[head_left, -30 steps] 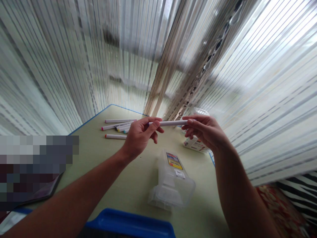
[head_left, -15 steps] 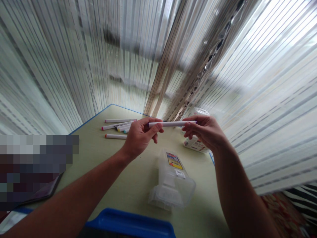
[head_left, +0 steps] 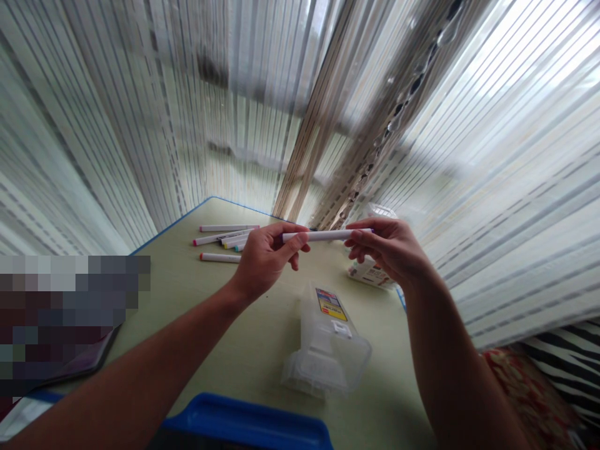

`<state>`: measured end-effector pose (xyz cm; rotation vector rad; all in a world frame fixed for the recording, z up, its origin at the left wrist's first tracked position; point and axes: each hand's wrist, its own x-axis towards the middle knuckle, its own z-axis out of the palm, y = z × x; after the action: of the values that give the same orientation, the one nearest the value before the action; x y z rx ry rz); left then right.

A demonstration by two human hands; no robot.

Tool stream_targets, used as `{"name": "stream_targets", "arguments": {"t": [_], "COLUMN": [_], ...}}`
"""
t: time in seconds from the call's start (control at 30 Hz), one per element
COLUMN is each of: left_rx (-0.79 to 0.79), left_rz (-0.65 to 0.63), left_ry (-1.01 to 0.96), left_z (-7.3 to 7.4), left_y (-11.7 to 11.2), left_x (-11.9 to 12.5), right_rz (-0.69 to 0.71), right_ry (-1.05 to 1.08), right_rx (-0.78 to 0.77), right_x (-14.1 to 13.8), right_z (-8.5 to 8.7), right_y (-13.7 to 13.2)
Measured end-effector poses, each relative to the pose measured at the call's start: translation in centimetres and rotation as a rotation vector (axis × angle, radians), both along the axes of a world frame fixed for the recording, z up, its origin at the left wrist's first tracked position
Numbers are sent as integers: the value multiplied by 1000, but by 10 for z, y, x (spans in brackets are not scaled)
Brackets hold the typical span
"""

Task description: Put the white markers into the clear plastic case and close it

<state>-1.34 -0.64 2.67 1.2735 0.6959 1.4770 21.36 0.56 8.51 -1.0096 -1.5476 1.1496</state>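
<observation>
A white marker pen is held level above the table, with a purple tip at its right end. My left hand pinches its left end between thumb and fingers. Its right end is pinched by my right hand. Behind my left hand lie several white markers with coloured ends, partly hidden by that hand. Below the held pen, a clear plastic case with a yellow and blue label lies on the table, its lid open toward me.
The pale green table has a blue edge. A white box stands behind my right hand. A blue tray lies at the near edge. Striped curtains hang behind the table, and a dark flat object is at left.
The pen seems turned slightly about its length: the purple at its left end shows less now. Both hands keep their grip in nearly the same place.
</observation>
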Motion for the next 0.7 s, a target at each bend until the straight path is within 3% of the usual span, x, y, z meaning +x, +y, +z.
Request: {"name": "stream_targets", "arguments": {"t": [0.7], "left_rx": [-76], "left_rz": [-105], "left_ry": [-157], "left_z": [0], "left_y": [-1], "left_x": [-1], "right_rz": [38], "right_ry": [68], "right_rx": [-45], "right_x": [3], "right_z": [2], "right_y": [1]}}
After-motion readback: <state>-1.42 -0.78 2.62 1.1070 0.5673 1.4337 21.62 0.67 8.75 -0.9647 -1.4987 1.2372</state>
